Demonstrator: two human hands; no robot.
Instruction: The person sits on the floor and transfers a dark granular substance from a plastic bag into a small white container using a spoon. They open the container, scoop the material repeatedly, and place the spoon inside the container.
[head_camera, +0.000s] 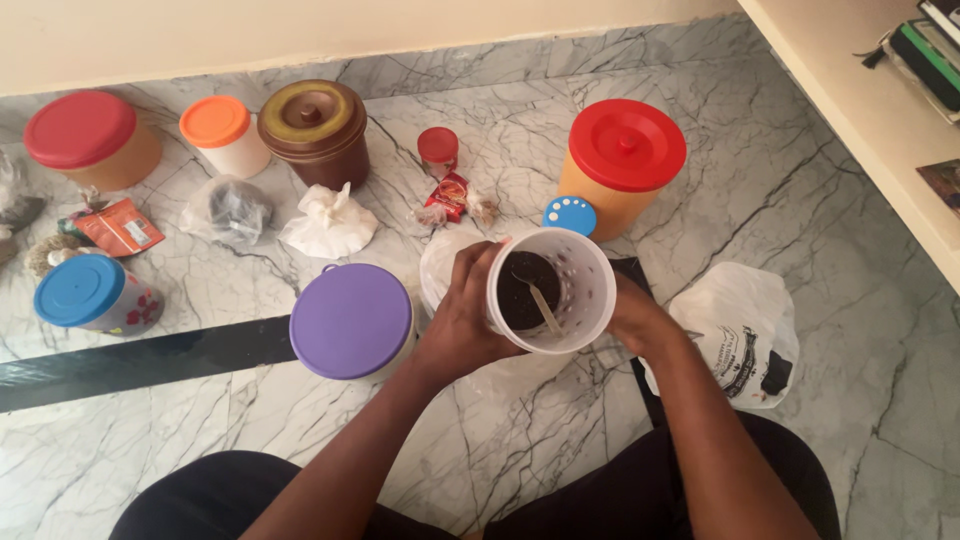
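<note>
My left hand (462, 318) and right hand (634, 318), fingers clamped on the open translucent plastic jar (575, 290); I'd keep it level.

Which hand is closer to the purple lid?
Left. The left hand grips the white jar right beside the purple lid; the right hand is behind the jar, farther away.

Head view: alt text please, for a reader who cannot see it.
Both hands, left hand and right hand, hold a tilted white plastic jar containing dark powder and a spoon, above a grey-veined marble floor. Lidded containers surround it, including a purple-lidded tub.
</note>
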